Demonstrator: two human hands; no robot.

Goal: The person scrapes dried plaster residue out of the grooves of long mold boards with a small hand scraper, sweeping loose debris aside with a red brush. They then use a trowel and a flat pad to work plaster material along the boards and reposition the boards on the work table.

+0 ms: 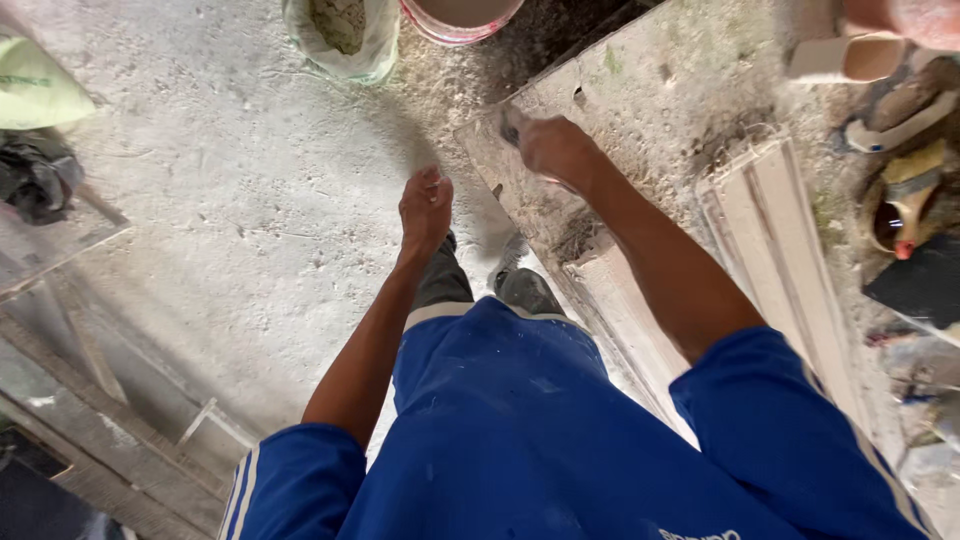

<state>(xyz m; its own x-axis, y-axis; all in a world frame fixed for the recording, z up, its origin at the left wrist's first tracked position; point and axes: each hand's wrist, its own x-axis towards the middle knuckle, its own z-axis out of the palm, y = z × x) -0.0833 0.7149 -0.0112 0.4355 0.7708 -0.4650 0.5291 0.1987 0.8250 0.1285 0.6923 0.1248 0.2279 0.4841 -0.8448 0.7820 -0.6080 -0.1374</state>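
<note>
I look straight down over my blue shirt at a dusty concrete floor. My right hand point(555, 148) is closed around a small dark tool, perhaps a scraper point(512, 126), pressed at the edge of a large grey slab point(670, 80) that leans at my right. Only the tool's tip shows past my fingers. My left hand point(425, 205) hangs free over the floor with its fingers loosely curled and nothing in it. My dark shoes point(525, 288) stand beside the slab's lower edge.
A sack of grey powder point(343, 35) and a pink bucket point(458, 18) stand at the top. Pale ribbed panels point(775, 240) lie on the slab at right, with pipe pieces point(850, 58) and clutter beyond. Wooden framing point(90, 390) lies at the lower left.
</note>
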